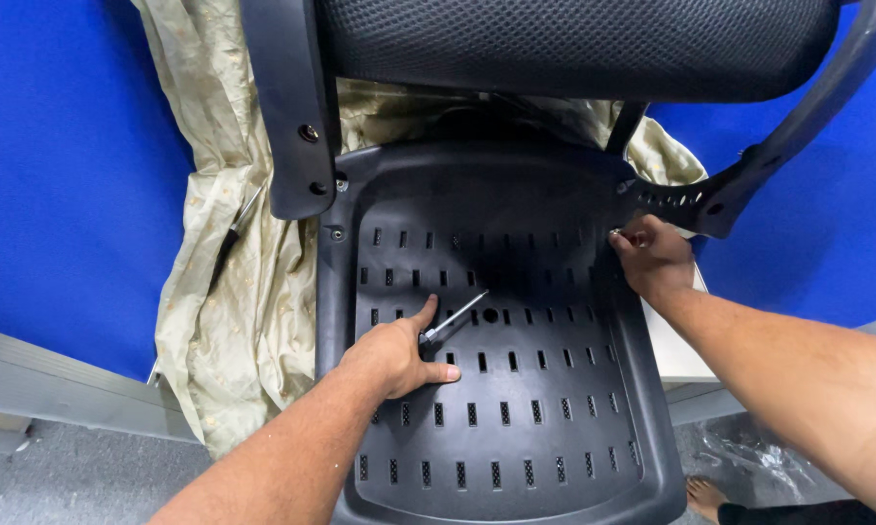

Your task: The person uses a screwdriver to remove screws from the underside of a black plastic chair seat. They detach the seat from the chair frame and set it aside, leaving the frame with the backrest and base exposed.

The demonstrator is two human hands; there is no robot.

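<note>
A black plastic chair seat base (516, 428) with rows of small slots lies upturned in front of me. My left hand (394, 355) rests on it and holds a screwdriver (455, 318) with a thin metal shaft that points toward the seat's middle. My right hand (652, 255) is at the seat's right edge, with fingers pinched at the joint where the black armrest bracket (696, 202) meets the seat; what they pinch is too small to tell. A black armrest (287, 107) stands bolted at the left. The mesh backrest (574, 44) spans the top.
A beige patterned cloth (229, 292) lies under the chair, over a blue surface (59, 175). A second tool (236, 228) lies on the cloth at left. A white block (676, 355) sits under the seat's right side. Grey floor, clear plastic wrap (749, 457) and a bare foot (707, 496) show at the bottom right.
</note>
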